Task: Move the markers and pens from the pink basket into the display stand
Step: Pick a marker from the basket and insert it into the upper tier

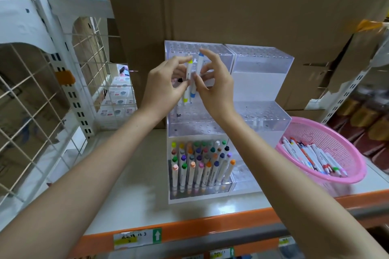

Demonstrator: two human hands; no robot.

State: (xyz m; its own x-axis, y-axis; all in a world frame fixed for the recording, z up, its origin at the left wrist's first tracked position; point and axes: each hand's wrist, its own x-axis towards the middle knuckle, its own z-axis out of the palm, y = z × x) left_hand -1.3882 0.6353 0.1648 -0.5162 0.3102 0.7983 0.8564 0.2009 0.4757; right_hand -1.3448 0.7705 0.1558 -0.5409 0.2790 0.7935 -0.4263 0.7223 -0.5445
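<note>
A clear acrylic display stand [261, 73] with stepped tiers of holes stands on the shelf. Its lowest tier holds several white markers [202, 166] with coloured caps. Both hands are raised in front of the stand's upper left tiers. My left hand [166, 86] grips a yellow-capped marker [188, 78] upright. My right hand [212, 84] pinches a blue-capped marker [197, 65] right beside it. The pink basket [345, 153] sits at the right with several markers and pens [313, 157] lying in it.
Large cardboard boxes [231, 6] stand close behind the stand. A white wire grid rack [42, 101] fills the left side. The shelf [134, 174] has an orange front edge [189, 231] with labels. Small boxed goods [120, 99] lie behind the grid.
</note>
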